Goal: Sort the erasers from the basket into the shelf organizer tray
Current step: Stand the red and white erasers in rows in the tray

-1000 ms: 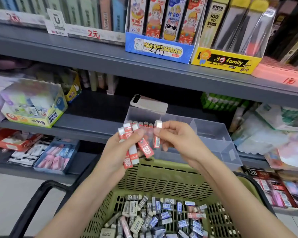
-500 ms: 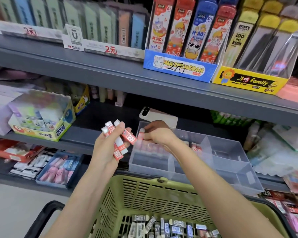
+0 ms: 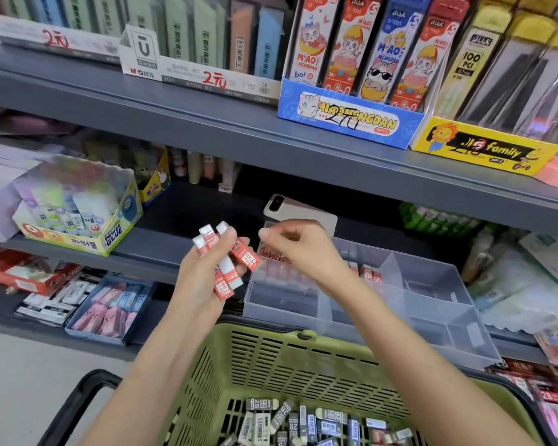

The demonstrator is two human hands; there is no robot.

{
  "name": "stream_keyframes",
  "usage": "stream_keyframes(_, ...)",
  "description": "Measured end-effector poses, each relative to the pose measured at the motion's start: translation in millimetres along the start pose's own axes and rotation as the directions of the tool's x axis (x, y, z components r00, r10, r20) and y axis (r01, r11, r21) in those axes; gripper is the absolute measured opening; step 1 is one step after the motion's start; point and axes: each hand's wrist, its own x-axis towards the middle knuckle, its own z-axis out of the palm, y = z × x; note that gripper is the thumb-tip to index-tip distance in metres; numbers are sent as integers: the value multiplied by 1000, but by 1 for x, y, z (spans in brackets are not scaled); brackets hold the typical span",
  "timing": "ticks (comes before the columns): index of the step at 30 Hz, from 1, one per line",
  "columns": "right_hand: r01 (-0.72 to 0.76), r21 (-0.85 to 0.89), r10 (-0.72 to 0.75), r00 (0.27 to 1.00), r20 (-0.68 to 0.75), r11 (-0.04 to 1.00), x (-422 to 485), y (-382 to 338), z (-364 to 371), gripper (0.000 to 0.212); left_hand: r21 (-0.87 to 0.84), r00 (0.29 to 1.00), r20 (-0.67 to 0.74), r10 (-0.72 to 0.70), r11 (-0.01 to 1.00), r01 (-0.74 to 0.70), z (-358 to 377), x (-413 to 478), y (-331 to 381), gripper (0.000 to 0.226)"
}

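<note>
Right hand point(image 3: 303, 255) lifted, left hand point(image 3: 200, 278) gripping erasers point(image 3: 244, 254), tray point(image 3: 432, 317) (grey shelf point(image 3: 161, 249))

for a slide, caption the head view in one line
Left hand grips red-sleeved white erasers; right hand hovers over the clear plastic divided tray.

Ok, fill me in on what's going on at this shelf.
A person is sorting erasers from a green basket into a clear organizer tray on the shelf. The left hand grips a bunch of red-sleeved erasers. The right hand hovers over the tray's rear left compartment, fingers curled, with nothing visible in it. A row of erasers already stands in that compartment, and many dark-sleeved erasers lie in the basket.
</note>
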Motion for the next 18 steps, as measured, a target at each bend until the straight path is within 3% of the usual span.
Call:
stream_keyframes(2,62,76,-70,991,110,995,-16,-9,4,9,-28,1000,27,8,1000,-7,1,1,0,34)
stream_keyframes(6,153,-217,-138,987,82,964,-24,-15,12,15,-10,998,53,27,1000,-27,2,0,-2,24)
stream_keyframes(9,147,-211,-129,987,99,966,-24,-17,5,8,13,996,88,35,999,-36,4,-3,-4,10)
stream_keyframes(11,62,-61,-56,995,88,996,-22,-16,-6,4,55,993,113,40,997,-47,6,-6,-4,11)
stream_keyframes(14,-122,118,130,989,-68,986,-10,-6,-23,13,58,997,76,34,998,-38,8,-7,-4,7)
stream_keyframes(16,-247,48,251,958,-138,968,1,4,-28,17,37,999,40,26,999,-27,8,-8,-4,5)
stream_keyframes(18,-358,-98,351,933,-84,929,12,9,-26,26,31,999,31,22,999,-23,8,-8,-4,4)
